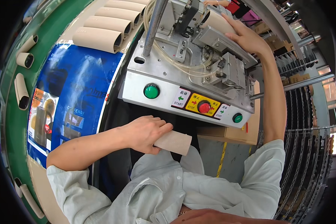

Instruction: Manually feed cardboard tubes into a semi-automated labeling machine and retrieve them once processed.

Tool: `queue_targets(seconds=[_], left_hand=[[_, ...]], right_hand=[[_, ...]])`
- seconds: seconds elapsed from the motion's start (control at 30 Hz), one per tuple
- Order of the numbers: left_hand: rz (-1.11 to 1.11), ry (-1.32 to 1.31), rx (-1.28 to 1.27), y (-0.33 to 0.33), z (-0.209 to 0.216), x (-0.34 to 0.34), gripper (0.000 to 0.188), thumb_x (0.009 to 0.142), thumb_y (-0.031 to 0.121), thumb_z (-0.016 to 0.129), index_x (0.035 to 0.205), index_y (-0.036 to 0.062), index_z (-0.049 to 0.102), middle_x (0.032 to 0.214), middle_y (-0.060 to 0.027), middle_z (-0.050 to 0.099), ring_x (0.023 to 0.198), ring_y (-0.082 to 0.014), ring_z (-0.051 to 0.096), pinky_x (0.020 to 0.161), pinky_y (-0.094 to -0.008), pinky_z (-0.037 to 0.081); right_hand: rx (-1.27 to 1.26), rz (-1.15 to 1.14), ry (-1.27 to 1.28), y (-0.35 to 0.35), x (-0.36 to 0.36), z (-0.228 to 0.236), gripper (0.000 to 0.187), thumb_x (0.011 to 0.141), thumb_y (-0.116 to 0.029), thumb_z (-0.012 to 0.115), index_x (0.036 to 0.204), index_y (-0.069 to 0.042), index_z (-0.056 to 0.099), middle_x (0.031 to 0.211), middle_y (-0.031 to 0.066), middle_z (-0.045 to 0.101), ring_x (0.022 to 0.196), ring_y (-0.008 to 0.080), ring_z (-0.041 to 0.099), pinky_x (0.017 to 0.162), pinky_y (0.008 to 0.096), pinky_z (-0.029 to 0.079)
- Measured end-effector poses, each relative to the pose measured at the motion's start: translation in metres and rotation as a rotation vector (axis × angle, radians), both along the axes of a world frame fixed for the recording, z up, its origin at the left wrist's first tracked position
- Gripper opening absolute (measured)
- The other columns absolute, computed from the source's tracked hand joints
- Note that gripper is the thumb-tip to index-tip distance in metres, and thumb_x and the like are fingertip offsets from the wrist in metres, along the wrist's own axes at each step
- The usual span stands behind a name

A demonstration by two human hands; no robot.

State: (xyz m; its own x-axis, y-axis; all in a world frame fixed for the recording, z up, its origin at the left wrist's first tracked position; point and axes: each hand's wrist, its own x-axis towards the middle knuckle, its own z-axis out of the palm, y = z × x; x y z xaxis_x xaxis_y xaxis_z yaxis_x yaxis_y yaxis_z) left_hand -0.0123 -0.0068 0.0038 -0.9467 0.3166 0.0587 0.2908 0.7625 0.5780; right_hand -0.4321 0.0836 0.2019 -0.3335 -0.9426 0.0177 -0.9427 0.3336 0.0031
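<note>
My left hand [150,133] is wrapped around a beige tubular shell [178,143], held low in front of my shirt with its far end pointing right. Up at the machine [198,87], my right hand [246,36] grips the outer end of another beige tubular shell [215,22], thumb on the near side and fingers over the far side. That shell lies in the metal fixture [222,41] on the machine's top plate. Part of it is hidden by my fingers and the fixture.
Several beige shells [97,38] lie in a row at upper left beside a blue printed sheet [82,74]. More shells [21,91] sit on a green conveyor [11,123]. The machine's front has green buttons [151,90] and a red one [204,106]. A cardboard box [231,135] stands below.
</note>
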Motion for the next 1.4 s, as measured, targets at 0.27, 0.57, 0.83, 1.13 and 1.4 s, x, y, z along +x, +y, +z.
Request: queue_targets(seconds=[0.27,0.57,0.83,1.13,1.4], left_hand=[[-0.007,0.087,0.062,0.002,-0.007,0.001,0.06,0.07,0.03,0.087,0.118,0.0038,0.06,0.099,-0.0132,0.071,0.09,-0.0345,0.07,0.088,-0.0421,0.057],[0.017,0.174,0.052,0.012,0.006,-0.004,0.06,0.072,0.028,0.086,0.12,0.0042,0.059,0.102,-0.015,0.071,0.092,-0.037,0.07,0.089,-0.0434,0.056],[0.083,0.182,0.007,0.016,0.004,-0.007,0.064,0.071,0.025,0.087,0.125,0.0041,0.058,0.107,-0.0162,0.072,0.098,-0.0379,0.071,0.093,-0.0448,0.056],[0.055,0.166,0.063,0.006,-0.008,-0.006,0.062,0.072,0.03,0.087,0.121,0.0041,0.059,0.105,-0.0154,0.072,0.097,-0.0376,0.071,0.092,-0.0457,0.056],[0.005,0.106,0.079,0.012,-0.005,-0.009,0.063,0.071,0.033,0.086,0.119,0.0038,0.06,0.103,-0.0141,0.071,0.095,-0.0363,0.071,0.091,-0.0452,0.056]], right_hand=[[-0.018,-0.041,-0.106,0.002,-0.001,0.001,0.067,0.108,-0.026,0.063,0.172,-0.027,0.042,0.162,0.0072,0.06,0.136,0.027,0.062,0.112,0.0405,0.046],[0.078,-0.052,-0.199,-0.02,-0.018,-0.004,0.072,0.106,-0.034,0.064,0.172,-0.017,0.039,0.169,0.0111,0.051,0.147,0.035,0.053,0.12,0.0446,0.042],[0.012,0.126,-0.286,-0.031,-0.067,-0.021,0.074,0.103,-0.029,0.066,0.171,-0.014,0.04,0.167,0.0135,0.052,0.146,0.0358,0.054,0.119,0.0453,0.043],[-0.023,0.023,-0.38,-0.008,-0.027,0.01,0.077,0.091,-0.019,0.072,0.166,-0.015,0.052,0.158,0.0103,0.063,0.138,0.0282,0.059,0.117,0.0426,0.044],[-0.145,0.032,-0.246,-0.002,-0.009,-0.006,0.07,0.092,-0.016,0.071,0.161,-0.014,0.057,0.157,0.0089,0.065,0.135,0.0288,0.062,0.116,0.0393,0.044]])
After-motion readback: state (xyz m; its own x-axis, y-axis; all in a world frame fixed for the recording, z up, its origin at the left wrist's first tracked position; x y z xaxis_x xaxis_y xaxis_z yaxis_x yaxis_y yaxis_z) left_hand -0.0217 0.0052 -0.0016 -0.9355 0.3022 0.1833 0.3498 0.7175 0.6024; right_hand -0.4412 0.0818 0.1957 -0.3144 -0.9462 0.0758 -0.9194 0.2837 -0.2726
